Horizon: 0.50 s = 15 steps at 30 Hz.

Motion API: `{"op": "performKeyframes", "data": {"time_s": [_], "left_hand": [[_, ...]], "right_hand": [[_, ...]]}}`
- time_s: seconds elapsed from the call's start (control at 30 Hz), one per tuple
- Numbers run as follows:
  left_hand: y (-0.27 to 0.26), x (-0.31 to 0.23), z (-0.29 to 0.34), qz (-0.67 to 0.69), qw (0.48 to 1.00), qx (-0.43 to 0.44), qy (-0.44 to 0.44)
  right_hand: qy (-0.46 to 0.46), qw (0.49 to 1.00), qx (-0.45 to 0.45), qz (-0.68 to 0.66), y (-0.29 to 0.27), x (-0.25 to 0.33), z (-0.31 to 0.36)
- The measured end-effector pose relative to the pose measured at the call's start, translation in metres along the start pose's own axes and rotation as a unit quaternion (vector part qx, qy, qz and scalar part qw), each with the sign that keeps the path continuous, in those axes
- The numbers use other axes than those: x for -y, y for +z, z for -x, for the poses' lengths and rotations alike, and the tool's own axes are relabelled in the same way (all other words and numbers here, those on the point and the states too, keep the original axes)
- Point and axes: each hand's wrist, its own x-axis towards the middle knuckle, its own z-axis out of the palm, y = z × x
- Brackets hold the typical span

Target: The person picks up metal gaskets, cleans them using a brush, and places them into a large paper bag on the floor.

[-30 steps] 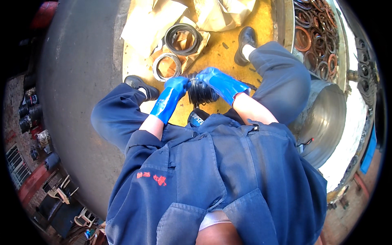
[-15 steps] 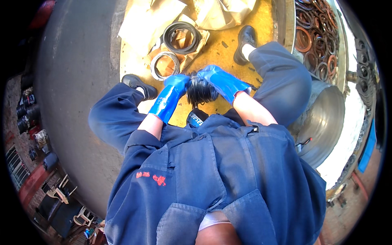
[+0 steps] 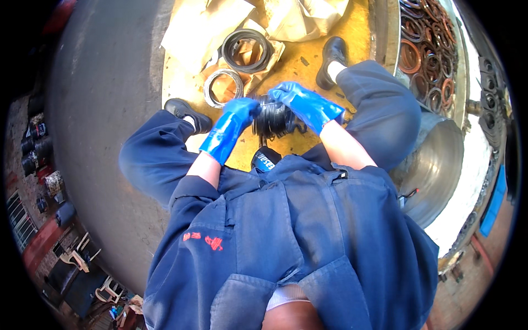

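The black bundle [image 3: 275,122] is in front of you, between your knees: glossy, ridged with many close loops, too many to count. Your 2 hands, in blue gloves, meet at its top, the left hand [image 3: 241,111] at its left side and the right hand [image 3: 287,93] at its upper right. Both sets of fingers are curled; you cannot tell what they grip. Just below sits 1 dark cap [image 3: 264,159] with pale lettering; your jacket [image 3: 258,220] has red marks. Beyond lie 1 grey ring [image 3: 208,91] and 1 black ring stack [image 3: 248,69] by brown paper [image 3: 305,22]. To your right are uncounted brown and black rings [image 3: 405,58].
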Motion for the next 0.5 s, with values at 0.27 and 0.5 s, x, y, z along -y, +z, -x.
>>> {"op": "performKeyframes", "data": {"time_s": [0.27,0.5], "left_hand": [[0.003,0.013,-0.001,-0.002,1.0,-0.006,0.031],[0.001,-0.008,-0.004,-0.044,0.996,0.014,0.08]], "right_hand": [[0.02,0.996,0.071,-0.046,-0.012,-0.02,-0.006],[-0.1,0.959,0.017,0.263,-0.02,-0.084,-0.06]]}}
